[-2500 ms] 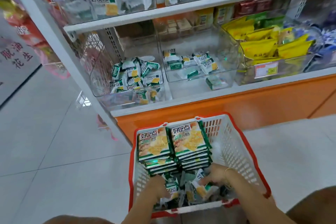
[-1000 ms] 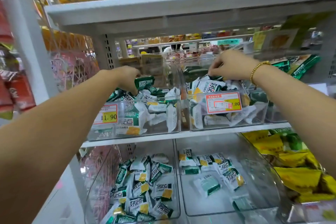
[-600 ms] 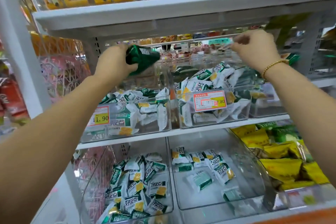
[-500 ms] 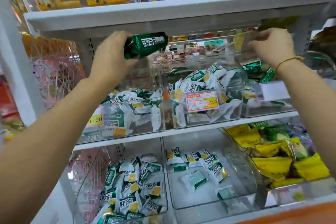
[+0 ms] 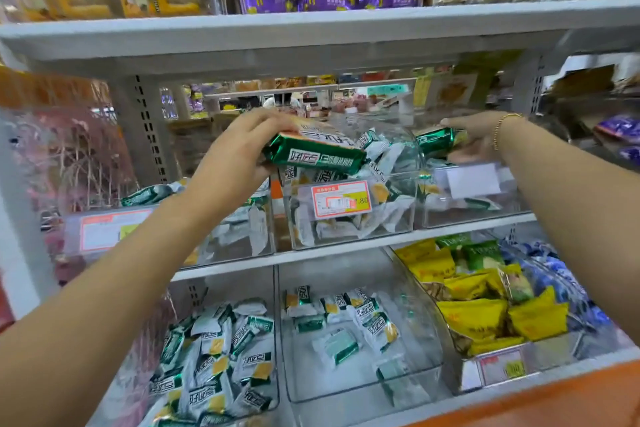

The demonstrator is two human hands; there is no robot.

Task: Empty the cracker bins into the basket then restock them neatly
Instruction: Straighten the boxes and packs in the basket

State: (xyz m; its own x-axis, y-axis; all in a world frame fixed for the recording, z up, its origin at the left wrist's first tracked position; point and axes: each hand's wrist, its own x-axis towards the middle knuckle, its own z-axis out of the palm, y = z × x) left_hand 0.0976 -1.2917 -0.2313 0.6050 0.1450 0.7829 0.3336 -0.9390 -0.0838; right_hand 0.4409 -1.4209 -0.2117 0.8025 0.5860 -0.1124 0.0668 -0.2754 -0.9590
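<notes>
Two hands were raised to the middle shelf (image 5: pixel 346 247) when we looked. The left hand (image 5: pixel 239 152) gripped one end of a long green cracker pack (image 5: pixel 315 158), fingers curled over its top and thumb underneath. The pack lay tilted above the rim of the centre bin (image 5: pixel 393 215), which we saw heaped with small white-and-green packets (image 5: pixel 381 156). The right hand (image 5: pixel 474 135), with a gold bracelet (image 5: pixel 502 128) on its wrist, pinched a shorter green pack (image 5: pixel 434 142) by its end, thumb on top and fingers below. It hovered over the right bin (image 5: pixel 474 215) near that shelf's right edge. The left bin (image 5: pixel 242 239) on the same shelf held more packets behind an orange-edged price tag (image 5: pixel 110 232). On the shelf below, we counted many small packets in the left tub (image 5: pixel 275 329) and only a few in the middle tub (image 5: pixel 346 378). Yellow bags (image 5: pixel 474 315) filled the one at the right corner. We could not see the basket.
</notes>
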